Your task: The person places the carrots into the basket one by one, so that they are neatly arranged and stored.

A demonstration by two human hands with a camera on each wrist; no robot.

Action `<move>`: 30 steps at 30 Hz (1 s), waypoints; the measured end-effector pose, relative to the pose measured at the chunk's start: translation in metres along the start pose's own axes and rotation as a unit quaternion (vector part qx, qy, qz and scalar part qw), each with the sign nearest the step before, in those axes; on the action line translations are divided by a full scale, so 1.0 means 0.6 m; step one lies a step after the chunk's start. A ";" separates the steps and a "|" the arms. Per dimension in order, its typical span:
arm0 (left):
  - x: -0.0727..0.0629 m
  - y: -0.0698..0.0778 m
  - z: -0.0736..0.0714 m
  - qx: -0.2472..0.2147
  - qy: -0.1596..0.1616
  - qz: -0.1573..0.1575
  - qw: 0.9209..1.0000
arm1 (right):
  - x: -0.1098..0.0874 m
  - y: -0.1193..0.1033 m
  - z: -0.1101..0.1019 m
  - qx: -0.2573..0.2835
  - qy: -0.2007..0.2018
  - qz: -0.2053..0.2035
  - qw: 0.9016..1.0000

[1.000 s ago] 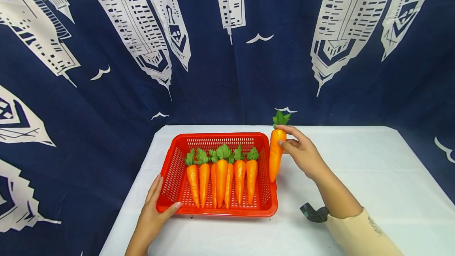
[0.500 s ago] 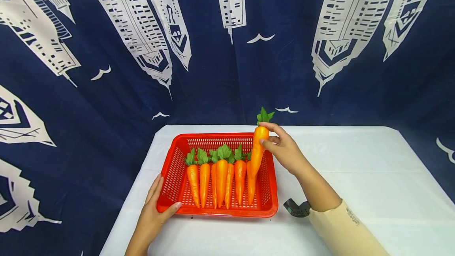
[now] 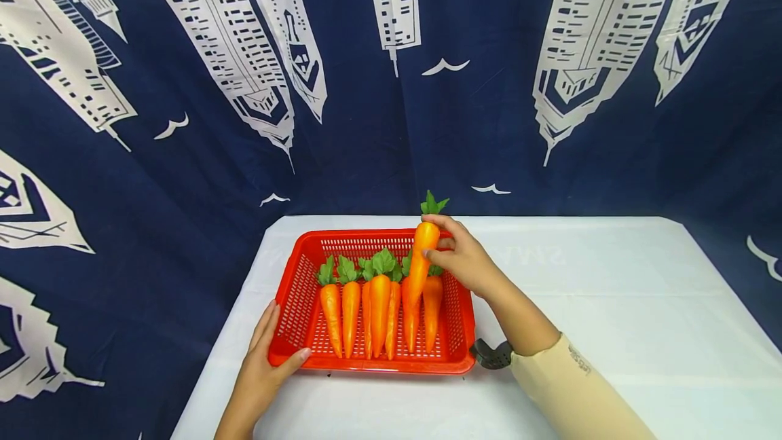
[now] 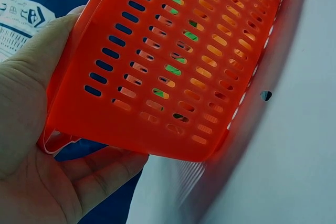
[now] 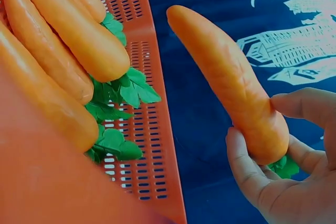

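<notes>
My right hand (image 3: 463, 258) pinches an orange carrot (image 3: 421, 257) near its leafy top, thumb on one side and fingers on the other. The carrot is held over the right part of a red slotted basket (image 3: 366, 366), tip pointing down, and partly hides a carrot (image 3: 411, 335) lying below. In the right wrist view the held carrot (image 5: 231, 77) appears whole, apart from leaves tucked behind the fingers. My left hand (image 3: 263, 367) grips the basket's near left corner, thumb over the front rim and fingers along the left side. Several carrots (image 3: 380, 304) lie side by side inside, leaves toward the back.
The basket stands on a white-covered table (image 3: 611, 304). A dark blue curtain (image 3: 464, 127) with white building prints hangs behind. A black device (image 3: 491, 354) sits at my right wrist, by the basket's near right corner.
My right hand has carried the carrot leftward, from beside the basket's right edge to over the carrots inside. My left hand and the basket have stayed put.
</notes>
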State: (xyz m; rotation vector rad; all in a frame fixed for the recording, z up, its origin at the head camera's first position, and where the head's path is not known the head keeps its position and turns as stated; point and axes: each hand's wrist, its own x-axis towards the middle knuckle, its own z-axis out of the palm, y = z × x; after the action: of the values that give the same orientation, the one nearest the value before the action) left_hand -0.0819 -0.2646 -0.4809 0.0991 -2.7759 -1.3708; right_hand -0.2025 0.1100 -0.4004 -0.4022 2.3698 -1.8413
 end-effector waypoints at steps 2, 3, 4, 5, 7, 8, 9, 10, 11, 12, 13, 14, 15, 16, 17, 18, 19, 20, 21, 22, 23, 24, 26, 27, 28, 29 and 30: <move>0.000 -0.001 0.000 0.000 0.000 0.001 1.000 | 0.005 -0.001 0.005 -0.003 -0.002 0.006 1.000; 0.000 -0.002 0.000 0.000 0.001 0.002 1.000 | 0.008 -0.001 0.007 -0.005 -0.006 0.006 1.000; 0.000 -0.003 0.000 -0.001 0.001 0.003 1.000 | 0.011 -0.001 0.009 -0.005 -0.009 0.007 1.000; 0.000 -0.003 0.001 -0.001 0.001 0.003 1.000 | 0.013 -0.001 0.011 -0.004 -0.012 0.009 1.000; -0.001 -0.004 0.001 -0.002 0.001 0.004 1.000 | 0.019 -0.001 0.015 0.001 -0.016 0.014 1.000; -0.001 -0.004 0.001 -0.003 0.001 0.003 1.000 | 0.022 -0.002 0.017 0.004 -0.019 0.017 1.000; -0.001 -0.004 0.001 -0.004 0.001 0.002 1.000 | 0.024 -0.001 0.019 0.006 -0.022 0.019 1.000; -0.001 -0.003 0.000 -0.006 0.001 0.002 1.000 | 0.027 -0.001 0.021 0.009 -0.024 0.024 0.999; -0.001 -0.003 0.000 -0.007 0.002 0.002 1.000 | 0.028 -0.001 0.023 0.010 -0.027 0.027 0.999; -0.001 -0.003 0.000 -0.008 0.002 0.002 1.000 | 0.030 -0.001 0.025 0.007 -0.029 0.031 0.999; -0.001 -0.002 0.000 -0.009 0.002 0.002 1.000 | 0.030 -0.006 0.026 0.002 -0.034 0.035 0.999; -0.001 -0.002 0.000 -0.010 0.001 0.002 1.000 | 0.031 -0.006 0.028 0.000 -0.040 0.039 0.998; -0.001 -0.002 0.000 -0.010 0.001 0.002 1.000 | 0.033 -0.005 0.029 -0.004 -0.045 0.043 0.998; -0.001 -0.002 0.000 -0.011 0.001 0.002 1.000 | 0.035 -0.004 0.030 -0.007 -0.050 0.048 0.998; -0.001 -0.002 0.000 -0.010 0.002 0.002 1.000 | 0.037 -0.003 0.031 -0.012 -0.055 0.053 0.997; -0.001 -0.002 0.000 -0.010 0.002 0.001 1.000 | 0.039 -0.002 0.031 -0.015 -0.060 0.059 0.996; -0.001 -0.002 0.000 -0.009 0.002 0.001 1.000 | 0.041 0.000 0.032 -0.017 -0.065 0.063 0.996; -0.001 -0.002 0.000 -0.009 0.002 0.001 1.000 | 0.045 0.007 0.033 -0.019 -0.070 0.065 0.995; -0.001 -0.002 0.000 -0.009 0.002 0.001 1.000 | 0.046 0.007 0.033 -0.022 -0.075 0.068 0.995; -0.001 -0.002 0.000 -0.008 0.002 0.001 1.000 | 0.048 0.008 0.034 -0.025 -0.080 0.070 0.994; -0.001 -0.002 0.000 -0.008 0.002 0.002 1.000 | 0.049 0.008 0.035 -0.028 -0.085 0.072 0.993; -0.001 -0.002 0.000 -0.007 0.003 0.003 1.000 | 0.050 0.009 0.036 -0.029 -0.090 0.071 0.993; 0.000 -0.002 0.000 -0.007 0.003 0.002 1.000 | 0.051 0.009 0.038 -0.038 -0.098 0.072 0.992; 0.000 -0.002 -0.001 -0.006 0.003 0.002 1.000 | 0.053 0.009 0.040 -0.043 -0.101 0.073 0.991; 0.000 -0.001 -0.001 -0.006 0.004 0.003 1.000 | 0.055 0.011 0.041 -0.052 -0.101 0.073 0.991; 0.000 -0.001 -0.001 -0.006 0.004 0.003 1.000 | 0.057 0.012 0.043 -0.064 -0.101 0.072 0.990; 0.000 -0.001 -0.001 -0.005 0.004 0.003 1.000 | 0.059 0.013 0.045 -0.075 -0.100 0.071 0.990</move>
State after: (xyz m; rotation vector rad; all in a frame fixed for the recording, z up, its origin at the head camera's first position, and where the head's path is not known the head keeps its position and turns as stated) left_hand -0.0817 -0.2654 -0.4810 0.0951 -2.7602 -1.3807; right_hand -0.2306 0.0770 -0.4124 -0.4015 2.3402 -1.4941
